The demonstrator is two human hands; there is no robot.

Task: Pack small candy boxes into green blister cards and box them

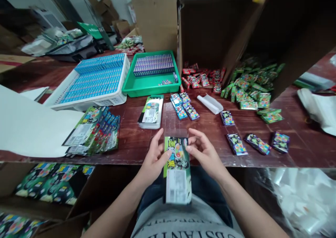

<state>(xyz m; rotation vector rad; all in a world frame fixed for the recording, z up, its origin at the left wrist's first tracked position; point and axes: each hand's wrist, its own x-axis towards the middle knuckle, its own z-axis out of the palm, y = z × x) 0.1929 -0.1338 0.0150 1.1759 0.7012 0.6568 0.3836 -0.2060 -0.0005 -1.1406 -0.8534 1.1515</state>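
Note:
Both my hands hold one clear plastic packet (177, 168) with a green and black printed card inside, upright over my lap at the table's front edge. My left hand (154, 159) grips its left side with the thumb on the front. My right hand (203, 152) pinches its upper right edge, fingers curled. Just beyond the packet lies a stack of similar clear packets (151, 112). Small blue packs (183, 105) lie a little farther back on the dark wooden table (136, 140).
A white tray (89, 82) of blue packs and a green tray (153, 73) of purple packs stand behind. A tipped cardboard box (236, 27) spills red packs (201, 77) and green packs (249, 90). Finished packets (94, 131) pile at left; boxes of them (49, 183) sit below.

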